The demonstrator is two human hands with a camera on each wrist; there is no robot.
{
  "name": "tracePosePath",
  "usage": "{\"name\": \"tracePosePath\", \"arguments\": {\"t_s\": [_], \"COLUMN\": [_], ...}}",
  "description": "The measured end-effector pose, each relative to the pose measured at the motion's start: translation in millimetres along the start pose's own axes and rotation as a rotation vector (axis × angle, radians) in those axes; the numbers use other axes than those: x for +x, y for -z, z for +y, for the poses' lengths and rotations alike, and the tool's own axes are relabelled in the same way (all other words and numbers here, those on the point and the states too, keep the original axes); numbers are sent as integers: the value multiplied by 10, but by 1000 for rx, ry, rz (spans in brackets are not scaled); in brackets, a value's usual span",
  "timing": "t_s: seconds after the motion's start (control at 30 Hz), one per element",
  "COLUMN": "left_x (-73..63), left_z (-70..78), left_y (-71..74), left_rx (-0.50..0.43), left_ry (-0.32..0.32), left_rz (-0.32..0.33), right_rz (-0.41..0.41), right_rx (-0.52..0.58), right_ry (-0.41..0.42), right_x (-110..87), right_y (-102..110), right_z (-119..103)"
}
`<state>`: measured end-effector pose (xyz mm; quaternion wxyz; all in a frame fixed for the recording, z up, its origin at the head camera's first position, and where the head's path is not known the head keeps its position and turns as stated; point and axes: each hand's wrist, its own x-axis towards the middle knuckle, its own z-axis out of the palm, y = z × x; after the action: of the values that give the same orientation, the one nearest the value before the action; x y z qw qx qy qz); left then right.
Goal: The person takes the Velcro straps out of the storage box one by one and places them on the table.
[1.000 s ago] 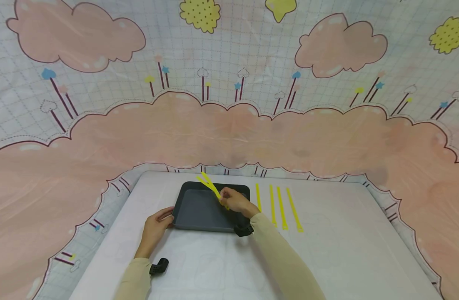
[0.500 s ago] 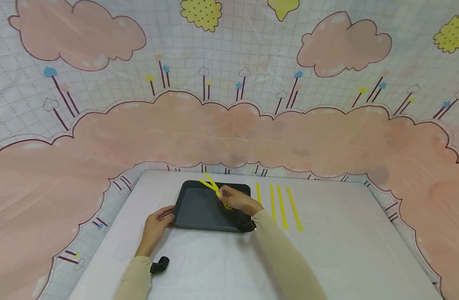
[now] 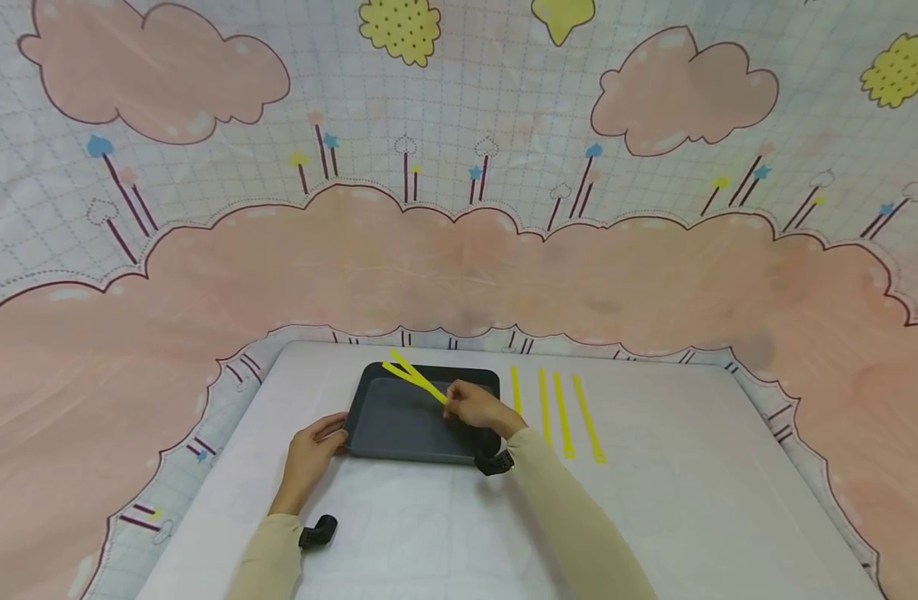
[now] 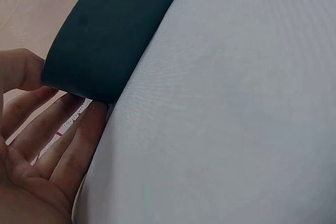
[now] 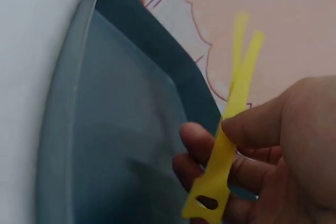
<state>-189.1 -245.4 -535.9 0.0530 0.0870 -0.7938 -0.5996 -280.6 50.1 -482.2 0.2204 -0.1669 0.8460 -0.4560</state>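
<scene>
A dark grey rectangular tray [image 3: 406, 417] lies on the white table. At its left side my left hand [image 3: 312, 458] holds the edge; in the left wrist view the thumb [image 4: 23, 69] is at the rim and the straighter fingers [image 4: 79, 145] touch the tray's outside. Over the tray's right half, my right hand [image 3: 474, 406] pinches yellow strap cable ties [image 5: 231, 124] between thumb and fingers. Two tips spread apart at their far end, and a slotted head shows below the fingers. Several more yellow cable ties [image 3: 562, 417] lie lengthwise to the right of the tray.
The white table [image 3: 691, 500] extends to the right and in front of the tray. A cloud-patterned cloth [image 3: 504, 267] hangs behind and around it. Black wrist cameras sit on the left wrist [image 3: 319, 532] and right wrist [image 3: 494, 461].
My right hand has dipped slightly over the tray. The tips of the held cable ties rose a little, then swung left and down. My left hand and the tray have stayed in place.
</scene>
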Motion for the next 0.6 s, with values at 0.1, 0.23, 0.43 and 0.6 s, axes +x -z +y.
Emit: {"name": "tracePosePath", "arguments": {"t_s": [0.1, 0.23, 0.43, 0.6], "left_x": [8, 14, 18, 13], "left_z": [-13, -32, -45, -45], "left_y": [2, -1, -9, -12], "left_rx": [13, 4, -7, -2], "left_ry": [8, 14, 3, 9], "left_rz": [-10, -15, -20, -14], "right_rz": [4, -26, -27, 7], "right_rx": [14, 50, 30, -56], "right_ry": [19, 15, -14, -22], "right_x": [16, 28, 12, 5], "right_y": [-12, -26, -50, -77], "right_z": [39, 79, 74, 50]}}
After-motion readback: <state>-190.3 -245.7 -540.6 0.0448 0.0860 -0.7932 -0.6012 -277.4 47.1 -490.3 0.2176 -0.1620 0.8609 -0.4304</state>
